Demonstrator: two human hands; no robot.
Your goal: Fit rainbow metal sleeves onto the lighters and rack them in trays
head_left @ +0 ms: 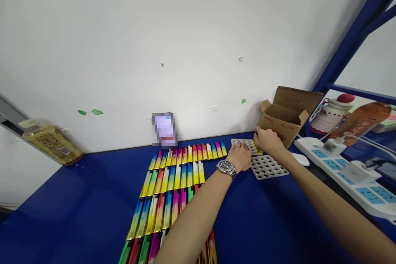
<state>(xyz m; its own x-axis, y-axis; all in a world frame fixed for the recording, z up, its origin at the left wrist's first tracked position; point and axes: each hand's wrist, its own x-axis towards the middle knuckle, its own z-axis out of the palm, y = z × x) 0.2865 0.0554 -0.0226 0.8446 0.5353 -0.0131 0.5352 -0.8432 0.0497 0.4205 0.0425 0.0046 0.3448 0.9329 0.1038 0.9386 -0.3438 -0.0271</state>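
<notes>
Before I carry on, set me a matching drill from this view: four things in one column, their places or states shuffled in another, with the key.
Things
1. Nearer perforated tray
2. Silver wristwatch
3. Cardboard box
4. Lighters

Places and states
A. Laid in rows on the blue table
B. Flaps open, beside the right hand
C. Flat, just right of the left hand
D. Worn on the left arm

Pairs: 1-C, 2-D, 3-B, 4-A
</notes>
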